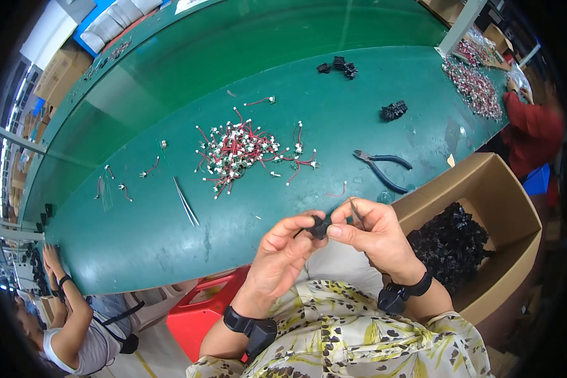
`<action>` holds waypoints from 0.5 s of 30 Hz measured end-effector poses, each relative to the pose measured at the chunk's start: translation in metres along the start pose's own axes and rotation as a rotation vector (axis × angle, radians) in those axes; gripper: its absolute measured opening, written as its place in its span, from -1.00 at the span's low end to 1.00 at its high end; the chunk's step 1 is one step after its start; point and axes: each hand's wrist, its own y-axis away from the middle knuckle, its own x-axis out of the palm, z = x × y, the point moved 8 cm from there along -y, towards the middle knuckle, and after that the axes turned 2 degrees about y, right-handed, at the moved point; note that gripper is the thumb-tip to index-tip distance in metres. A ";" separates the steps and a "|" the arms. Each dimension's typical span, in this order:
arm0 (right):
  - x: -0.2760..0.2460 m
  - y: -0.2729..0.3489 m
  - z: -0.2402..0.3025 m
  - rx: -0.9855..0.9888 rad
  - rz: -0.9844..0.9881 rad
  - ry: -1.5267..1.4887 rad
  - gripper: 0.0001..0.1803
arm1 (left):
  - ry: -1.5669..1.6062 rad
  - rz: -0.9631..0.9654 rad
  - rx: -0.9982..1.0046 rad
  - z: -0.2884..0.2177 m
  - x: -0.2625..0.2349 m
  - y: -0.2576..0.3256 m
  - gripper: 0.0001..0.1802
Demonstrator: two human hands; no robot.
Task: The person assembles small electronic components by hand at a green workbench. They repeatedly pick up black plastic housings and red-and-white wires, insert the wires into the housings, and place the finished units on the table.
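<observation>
Both of my hands meet in front of me at the near edge of the green table [157, 233]. My left hand [283, 252] and my right hand [372, 233] pinch a small black plastic connector [319, 225] between their fingertips. My right hand also holds a thin metal tool [355, 211] that sticks up past the fingers. Just beyond my hands lies a pile of red and white wire pieces with white connectors [239, 151].
Blue-handled pliers [384, 167] and tweezers [186, 201] lie on the table. A cardboard box [485, 183] of black connectors [450, 242] stands at my right. Small black heaps [394, 111] lie farther back. A person in red [532, 129] sits right, another person [69, 315] lower left. A red stool [198, 312] is below.
</observation>
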 end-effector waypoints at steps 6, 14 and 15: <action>-0.002 0.000 0.004 -0.122 -0.007 0.306 -0.82 | -0.050 -0.115 -0.070 0.001 -0.005 0.000 -0.61; 0.009 0.004 0.031 -0.290 0.086 0.698 -0.84 | -0.098 -0.100 -0.308 0.007 -0.008 0.006 -0.61; 0.012 0.006 0.031 -0.327 0.096 0.728 -0.83 | -0.126 -0.091 -0.330 0.007 -0.007 0.007 -0.62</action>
